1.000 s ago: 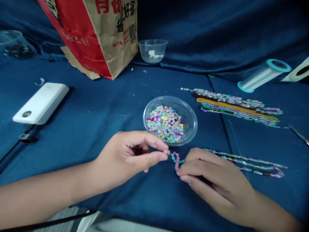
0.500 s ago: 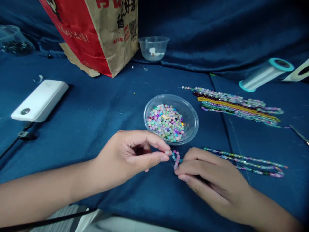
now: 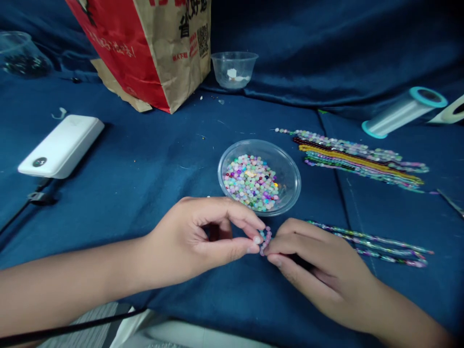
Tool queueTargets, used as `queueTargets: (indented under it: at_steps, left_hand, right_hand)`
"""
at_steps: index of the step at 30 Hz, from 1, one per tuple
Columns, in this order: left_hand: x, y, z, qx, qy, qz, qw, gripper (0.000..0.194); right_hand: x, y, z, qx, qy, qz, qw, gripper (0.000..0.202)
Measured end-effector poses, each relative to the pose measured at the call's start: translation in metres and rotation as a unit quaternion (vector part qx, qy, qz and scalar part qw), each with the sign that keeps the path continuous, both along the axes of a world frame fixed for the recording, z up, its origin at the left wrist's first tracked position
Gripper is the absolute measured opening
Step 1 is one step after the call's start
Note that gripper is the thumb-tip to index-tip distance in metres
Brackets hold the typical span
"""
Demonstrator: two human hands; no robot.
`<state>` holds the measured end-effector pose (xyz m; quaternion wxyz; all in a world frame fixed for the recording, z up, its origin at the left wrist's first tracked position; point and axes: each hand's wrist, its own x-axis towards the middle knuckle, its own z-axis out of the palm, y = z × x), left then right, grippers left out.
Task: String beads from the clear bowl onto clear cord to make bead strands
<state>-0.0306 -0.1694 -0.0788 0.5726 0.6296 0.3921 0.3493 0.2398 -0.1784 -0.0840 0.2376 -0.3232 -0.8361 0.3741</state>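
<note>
We see a short string of pink and blue beads (image 3: 267, 240) between our two hands, near the front of the bead bowl (image 3: 289, 179). Our right hand (image 3: 319, 266) pinches it with the thumb and first finger. Our left hand (image 3: 210, 232) has a pale bead (image 3: 257, 239) pinched in its fingertips. Our left fingers have just come closer to the string, so the gap has gone and the pale bead is now right beside the pink ones. We can't tell if the thread goes through it.

The bowl, full of loose beads, sits on the blue cloth (image 3: 163, 164). Long bead strings (image 3: 362, 159) lie to the right, with more strings (image 3: 380, 238) nearer to us. Farther back are a spool (image 3: 398, 116) and a paper bag (image 3: 184, 67).
</note>
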Motion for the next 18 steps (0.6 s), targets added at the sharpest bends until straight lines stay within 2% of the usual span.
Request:
queueTargets:
  at_steps: [7, 12, 14, 18]
  left_hand:
    - [-0.0036, 0.0016, -0.0033, 0.11, 0.038, -0.036, 0.993, 0.01]
    - [-0.005, 0.0037, -0.0011, 0.256, 0.068, -0.074, 0.962, 0.012]
    - [-0.0038, 0.0042, -0.0005, 0.27, 0.066, -0.074, 0.958, 0.012]
    - [-0.0018, 0.0034, -0.0012, 0.238, 0.044, -0.087, 0.966, 0.014]
  right_hand:
    - [-0.0022, -0.0017, 0.0007, -0.005, 0.007, 0.004, 1.0, 0.018]
    - [-0.0028, -0.0025, 0.002, -0.01, 0.008, 0.001, 1.0, 0.018]
    - [-0.0033, -0.0023, 0.0022, -0.009, 0.011, 0.002, 1.0, 0.018]
    - [-0.0033, -0.0025, 0.0021, -0.007, 0.015, -0.001, 1.0, 0.018]
